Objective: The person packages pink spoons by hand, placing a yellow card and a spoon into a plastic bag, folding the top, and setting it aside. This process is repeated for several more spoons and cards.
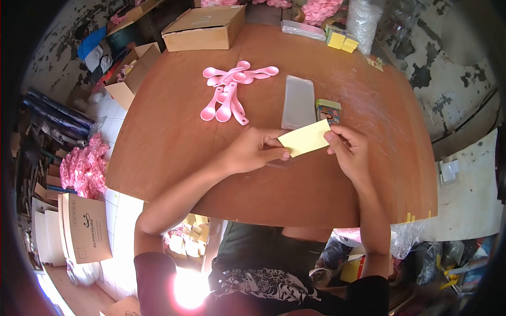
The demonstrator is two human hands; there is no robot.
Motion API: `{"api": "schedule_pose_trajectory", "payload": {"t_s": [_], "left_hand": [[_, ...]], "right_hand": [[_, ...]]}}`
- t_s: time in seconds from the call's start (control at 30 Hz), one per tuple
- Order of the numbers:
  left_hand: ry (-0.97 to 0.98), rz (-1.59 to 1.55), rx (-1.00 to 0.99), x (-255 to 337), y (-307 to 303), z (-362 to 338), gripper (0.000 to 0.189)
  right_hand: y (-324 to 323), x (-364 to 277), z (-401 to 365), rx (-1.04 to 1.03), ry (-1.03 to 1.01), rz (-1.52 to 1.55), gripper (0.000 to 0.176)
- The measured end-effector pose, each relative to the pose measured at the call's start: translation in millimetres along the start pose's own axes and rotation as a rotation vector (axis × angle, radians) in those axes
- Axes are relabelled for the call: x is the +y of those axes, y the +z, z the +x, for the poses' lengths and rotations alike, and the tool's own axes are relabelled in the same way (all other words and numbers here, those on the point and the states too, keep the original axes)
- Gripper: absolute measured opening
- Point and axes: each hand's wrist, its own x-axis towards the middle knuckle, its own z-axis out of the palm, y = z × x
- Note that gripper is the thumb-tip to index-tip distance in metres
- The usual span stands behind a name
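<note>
A pale yellow card [304,138] is held up over the brown table, tilted slightly up to the right. My left hand [253,150] pinches its left end between thumb and fingers. At the card's upper right corner, my right hand [348,150] grips it with thumb and forefinger. Just beyond the card lies a stack of clear plastic sleeves [298,101], with a small stack of printed cards [328,111] to its right. Farther left on the table are several pink spoons [224,108] in a loose pile.
A closed cardboard box [203,31] stands at the table's far left edge. At the far right are yellow card stacks [341,39], a clear plastic pack [303,30] and a roll of clear wrap [363,23]. The wooden table [163,137] has a curved edge.
</note>
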Motion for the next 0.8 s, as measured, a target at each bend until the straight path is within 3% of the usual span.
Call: {"api": "schedule_pose_trajectory", "payload": {"t_s": [0.1,0.2,0.33,0.4,0.57,0.63,0.7,0.8], "left_hand": [[0.031,-0.037,0.035,9,2,-2,0.045],[0.020,0.176,-0.024,13,1,-4,0.045],[-0.001,0.140,-0.029,12,3,-1,0.044],[0.039,-0.047,0.019,14,5,2,0.041],[-0.019,-0.031,-0.042,27,8,6,0.039],[-0.033,-0.005,-0.068,31,8,12,0.041],[0.102,0.067,0.008,36,9,17,0.031],[0.061,0.131,-0.077,37,5,24,0.031]], "right_hand": [[2,2,-1,-0.120,0.041,-0.071,0.022],[13,-3,-4,-0.162,0.060,-0.097,0.018],[16,-7,-7,-0.019,0.024,0.000,0.014],[14,-10,-7,0.010,0.021,-0.005,0.013],[16,-13,-6,-0.085,0.030,0.125,0.012],[13,-10,-6,-0.074,-0.003,0.100,0.012],[11,-10,-5,-0.065,-0.038,0.075,0.012],[7,-13,-5,0.024,-0.050,0.115,0.011]]}}
